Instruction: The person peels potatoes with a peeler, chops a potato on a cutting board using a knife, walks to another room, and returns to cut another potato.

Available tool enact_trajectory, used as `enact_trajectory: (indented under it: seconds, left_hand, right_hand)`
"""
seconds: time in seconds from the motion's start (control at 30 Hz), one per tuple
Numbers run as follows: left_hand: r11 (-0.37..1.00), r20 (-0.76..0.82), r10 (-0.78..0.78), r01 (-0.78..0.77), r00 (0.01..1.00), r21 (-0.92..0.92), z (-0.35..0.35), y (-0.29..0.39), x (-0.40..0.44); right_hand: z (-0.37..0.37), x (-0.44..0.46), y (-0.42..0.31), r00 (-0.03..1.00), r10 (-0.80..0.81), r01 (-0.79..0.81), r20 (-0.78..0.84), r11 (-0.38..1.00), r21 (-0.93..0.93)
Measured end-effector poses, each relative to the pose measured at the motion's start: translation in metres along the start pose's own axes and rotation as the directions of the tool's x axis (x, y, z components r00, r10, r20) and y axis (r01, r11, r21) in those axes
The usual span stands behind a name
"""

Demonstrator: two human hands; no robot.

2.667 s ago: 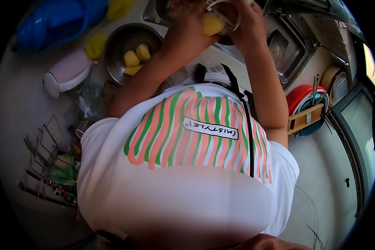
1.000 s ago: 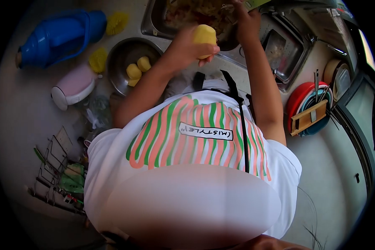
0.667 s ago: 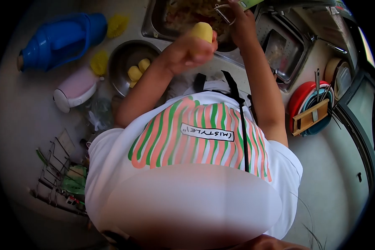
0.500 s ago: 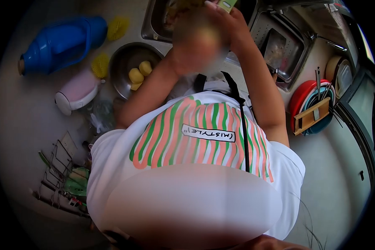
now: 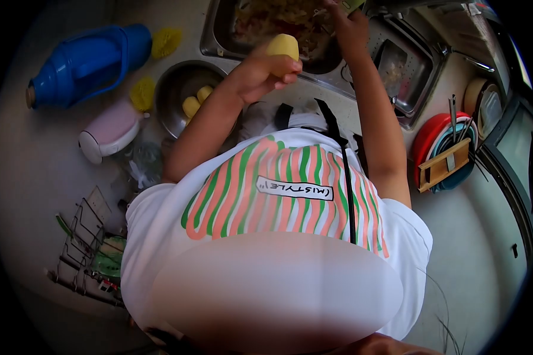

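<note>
My left hand [image 5: 260, 76] is closed around a peeled potato [image 5: 283, 47], holding it up by the near edge of the sink. At the top of the view my right hand [image 5: 348, 28] grips a green peeler [image 5: 352, 5]; its blade is out of view. Under and beyond the hands, the left sink basin [image 5: 216, 44] holds a heap of peelings [image 5: 266, 21]. To the left of my left forearm stands a steel bowl [image 5: 167, 89] with peeled potatoes [image 5: 191, 106] inside, partly hidden by the arm.
A blue thermos [image 5: 89, 65], a pink kettle [image 5: 109, 130] and yellow scrubbers [image 5: 166, 42] lie left of the bowl. The right sink basin [image 5: 423, 77] contains a dark-edged container [image 5: 391, 68]. Stacked basins [image 5: 426, 139] with a wooden slicer [image 5: 444, 165] are farther right.
My hands have moved apart: the left came back toward me and left with the potato, the right went up and right with the peeler. More of the sink shows.
</note>
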State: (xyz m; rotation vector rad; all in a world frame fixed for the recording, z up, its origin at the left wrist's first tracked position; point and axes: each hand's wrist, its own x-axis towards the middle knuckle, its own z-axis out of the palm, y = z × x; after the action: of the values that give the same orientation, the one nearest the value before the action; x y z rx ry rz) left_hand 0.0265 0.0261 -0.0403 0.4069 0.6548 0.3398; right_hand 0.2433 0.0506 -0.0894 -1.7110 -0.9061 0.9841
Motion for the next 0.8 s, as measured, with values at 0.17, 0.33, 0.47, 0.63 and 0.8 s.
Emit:
enact_trajectory:
  seconds: [0.17, 0.33, 0.47, 0.63, 0.8]
  left_hand:
    - [0.985, -0.126, 0.120, -0.102, 0.985, 0.138, 0.012, 0.000, 0.008]
    - [0.986, -0.176, 0.087, -0.059, 0.981, 0.155, 0.018, 0.009, 0.029]
    - [0.994, -0.078, 0.110, -0.108, 0.991, 0.028, 0.007, 0.016, 0.054]
    - [0.964, -0.007, 0.177, -0.175, 0.984, -0.199, 0.020, 0.027, 0.079]
    - [0.912, 0.153, 0.189, -0.116, 0.970, -0.393, 0.011, 0.023, 0.102]
  right_hand:
    - [-0.010, -0.016, -0.012, 0.900, 0.400, -0.424, 0.174, 0.713, 0.559]
    - [-0.051, -0.015, 0.058, 0.984, 0.179, -0.176, 0.012, 0.974, -0.142]
    - [-0.074, -0.030, 0.099, 0.981, 0.090, -0.190, -0.172, 0.617, -0.764]
    - [-0.080, -0.038, 0.119, 0.957, 0.253, -0.252, -0.144, 0.469, -0.847]
    - [-0.100, -0.014, 0.155, 0.958, 0.276, -0.053, 0.078, 0.436, -0.898]
